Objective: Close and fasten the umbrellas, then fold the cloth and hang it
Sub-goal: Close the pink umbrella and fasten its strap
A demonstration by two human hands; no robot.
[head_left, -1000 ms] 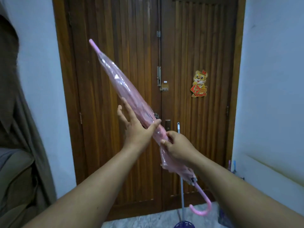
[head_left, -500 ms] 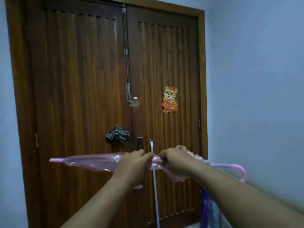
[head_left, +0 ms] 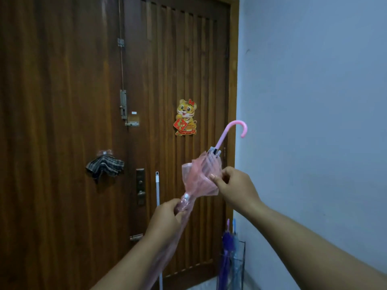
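The left hand (head_left: 167, 214) is closed around the gathered canopy of the pink umbrella (head_left: 201, 176), just under its fastening strap. The right hand (head_left: 234, 185) pinches the loose folds of plastic higher up, near the rib ends. The umbrella is tilted, its hooked handle (head_left: 234, 130) pointing up to the right, in front of the wooden door (head_left: 62, 101). On the door a checked cloth (head_left: 104, 167) hangs from a hook, and a tiger sticker (head_left: 186, 117) is above the hands. A white pole (head_left: 157, 189) leans behind the left hand. Low at the right, a wire stand (head_left: 240, 266) holds purple and blue umbrellas (head_left: 227, 248) by the wall (head_left: 314, 101).
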